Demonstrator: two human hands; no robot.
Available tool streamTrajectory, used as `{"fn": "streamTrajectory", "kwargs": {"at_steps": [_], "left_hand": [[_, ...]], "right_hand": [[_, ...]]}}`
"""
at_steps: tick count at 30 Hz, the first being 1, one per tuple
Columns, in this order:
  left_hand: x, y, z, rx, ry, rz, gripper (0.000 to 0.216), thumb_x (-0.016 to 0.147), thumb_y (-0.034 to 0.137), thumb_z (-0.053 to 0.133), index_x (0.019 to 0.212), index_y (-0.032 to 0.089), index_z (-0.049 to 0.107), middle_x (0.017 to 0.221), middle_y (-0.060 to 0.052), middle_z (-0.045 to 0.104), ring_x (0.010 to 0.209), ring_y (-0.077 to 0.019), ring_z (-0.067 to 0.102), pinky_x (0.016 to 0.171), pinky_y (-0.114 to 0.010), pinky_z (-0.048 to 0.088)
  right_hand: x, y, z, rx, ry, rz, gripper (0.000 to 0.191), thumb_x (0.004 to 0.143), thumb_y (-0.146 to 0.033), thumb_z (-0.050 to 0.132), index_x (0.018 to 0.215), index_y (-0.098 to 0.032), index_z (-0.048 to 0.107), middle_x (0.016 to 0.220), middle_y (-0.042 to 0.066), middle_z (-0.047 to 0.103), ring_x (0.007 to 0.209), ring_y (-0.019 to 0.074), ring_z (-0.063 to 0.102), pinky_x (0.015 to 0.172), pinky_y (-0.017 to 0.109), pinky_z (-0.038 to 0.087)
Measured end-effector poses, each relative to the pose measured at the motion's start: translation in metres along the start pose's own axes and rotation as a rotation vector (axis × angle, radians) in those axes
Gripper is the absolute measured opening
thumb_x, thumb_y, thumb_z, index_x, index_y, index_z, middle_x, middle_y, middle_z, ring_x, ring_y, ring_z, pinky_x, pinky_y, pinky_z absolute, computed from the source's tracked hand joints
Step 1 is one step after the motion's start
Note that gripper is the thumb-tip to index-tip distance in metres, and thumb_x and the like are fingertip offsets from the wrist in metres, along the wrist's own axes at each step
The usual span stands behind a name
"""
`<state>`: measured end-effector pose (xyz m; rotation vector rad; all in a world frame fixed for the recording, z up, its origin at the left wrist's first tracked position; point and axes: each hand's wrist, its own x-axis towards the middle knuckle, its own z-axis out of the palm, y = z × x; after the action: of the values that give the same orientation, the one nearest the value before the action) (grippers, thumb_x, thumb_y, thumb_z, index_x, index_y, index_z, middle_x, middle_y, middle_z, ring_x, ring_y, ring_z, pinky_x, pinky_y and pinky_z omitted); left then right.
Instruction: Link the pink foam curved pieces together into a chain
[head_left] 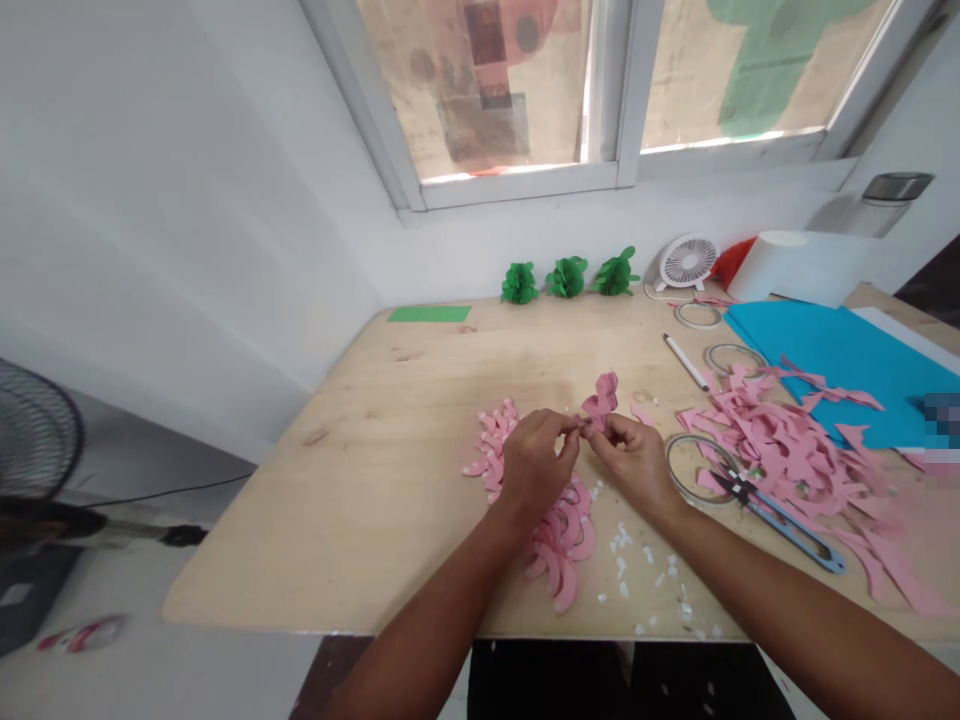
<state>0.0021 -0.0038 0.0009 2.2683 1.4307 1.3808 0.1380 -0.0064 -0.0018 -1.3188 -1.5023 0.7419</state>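
Note:
A curved pink paper cutout (602, 397) is pinched by my right hand (628, 455), its wavy end standing up above the fingers. My left hand (540, 455) meets it from the other side, thumb and forefinger pressed together at the near end of the paper. What exactly sits between the left fingertips is too small to make out. Under and around my left wrist lie many pink paper crescents (559, 555) in a curved row, some with small white bits at their ends. Small white scraps (622, 565) are scattered on the table below my right hand.
The wooden table (322, 500) carries pink offcuts (787, 440), blue-handled scissors (787, 525), tape rolls (701, 468), a white marker (685, 362) and blue sheets (832, 350) at right. Along the wall stand green paper turtle shapes (566, 277), a small fan (688, 262) and a green strip (429, 314).

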Motion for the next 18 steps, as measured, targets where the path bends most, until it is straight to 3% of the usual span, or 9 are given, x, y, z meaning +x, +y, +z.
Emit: {"fn": "streamTrajectory", "kwargs": {"at_steps": [8, 18], "left_hand": [[0.0013, 0.0003, 0.0006, 0.002, -0.012, -0.02, 0.009, 0.07, 0.011, 0.053, 0.068, 0.017, 0.06, 0.07, -0.003, 0.064, 0.068, -0.0148, 0.058, 0.066, -0.027, 0.045], [0.007, 0.0026, -0.0054, -0.232, -0.085, -0.273, 0.01, 0.064, 0.009, 0.054, 0.066, 0.016, 0.061, 0.062, 0.001, 0.063, 0.058, -0.0108, 0.057, 0.056, -0.022, 0.045]], "right_hand": [[-0.0007, -0.0014, 0.0002, -0.018, -0.019, 0.001, 0.029, 0.075, -0.032, 0.054, 0.052, -0.017, 0.045, 0.049, -0.005, 0.035, 0.048, 0.0091, 0.035, 0.045, 0.021, 0.026], [-0.0007, 0.0005, 0.0002, 0.152, -0.072, 0.092, 0.026, 0.074, -0.037, 0.056, 0.059, -0.015, 0.054, 0.051, -0.004, 0.037, 0.048, 0.0089, 0.033, 0.044, 0.021, 0.024]]}}
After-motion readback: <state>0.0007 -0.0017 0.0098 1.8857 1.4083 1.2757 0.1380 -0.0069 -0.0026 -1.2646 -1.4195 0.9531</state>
